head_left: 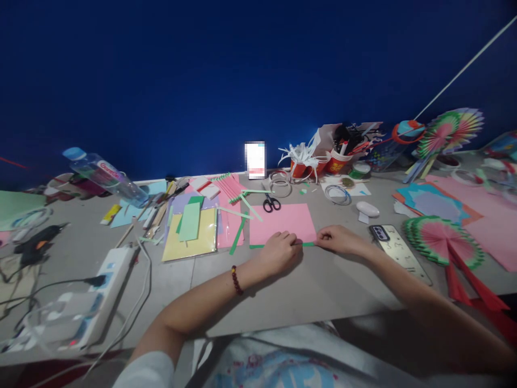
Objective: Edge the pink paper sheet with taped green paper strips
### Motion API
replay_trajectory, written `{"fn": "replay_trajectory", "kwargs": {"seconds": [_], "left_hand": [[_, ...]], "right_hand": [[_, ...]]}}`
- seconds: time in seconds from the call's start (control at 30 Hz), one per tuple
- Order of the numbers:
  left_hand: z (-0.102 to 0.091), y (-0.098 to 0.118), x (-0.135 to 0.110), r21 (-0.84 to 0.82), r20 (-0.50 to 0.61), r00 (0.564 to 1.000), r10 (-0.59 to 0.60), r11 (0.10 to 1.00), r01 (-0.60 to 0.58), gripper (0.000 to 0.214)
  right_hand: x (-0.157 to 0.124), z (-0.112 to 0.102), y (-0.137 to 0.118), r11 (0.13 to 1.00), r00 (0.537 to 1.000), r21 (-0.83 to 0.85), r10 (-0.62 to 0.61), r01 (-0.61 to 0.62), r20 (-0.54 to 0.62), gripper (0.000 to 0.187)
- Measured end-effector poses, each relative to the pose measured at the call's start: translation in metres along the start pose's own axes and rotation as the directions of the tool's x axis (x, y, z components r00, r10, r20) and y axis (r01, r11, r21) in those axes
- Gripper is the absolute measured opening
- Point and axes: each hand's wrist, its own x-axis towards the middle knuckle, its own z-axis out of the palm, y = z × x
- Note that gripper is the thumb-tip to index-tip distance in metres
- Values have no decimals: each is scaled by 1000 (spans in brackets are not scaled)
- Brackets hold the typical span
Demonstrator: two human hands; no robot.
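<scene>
A sheet of pink paper [283, 221] lies flat on the table, with a narrow green paper strip [258, 246] along its near edge. My left hand [283, 250] is closed over that edge right of its middle, fingers curled down onto the paper. At the near right corner my right hand [337, 238] pinches the edge between thumb and fingers; its fingertips partly hide the corner. Black-handled scissors [272, 203] rest at the far edge of the sheet. Left of it lie a loose green strip [239, 234] and pale green strips [252, 209].
Packed yellow paper [189, 237] lies to the left, near a tilted plastic bottle [107, 175] and a power strip [105, 293]. On the right are a phone [399, 253] and a folded paper fan [444, 242]. Red paper cups [339, 161] stand by the blue wall.
</scene>
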Motion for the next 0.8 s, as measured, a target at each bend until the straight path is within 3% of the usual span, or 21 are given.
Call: {"fn": "replay_trajectory", "kwargs": {"seconds": [0.23,0.8], "left_hand": [[-3,1,0,8,28,1000,-6,1000,6,18],[4,0,0,27,-1,1000,-1,1000,1,17]], "right_hand": [[-4,-8,5,1000,1000,22,21,-21,-2,32],[-1,-1,7,998,998,-46,45,-47,-37,22]]}}
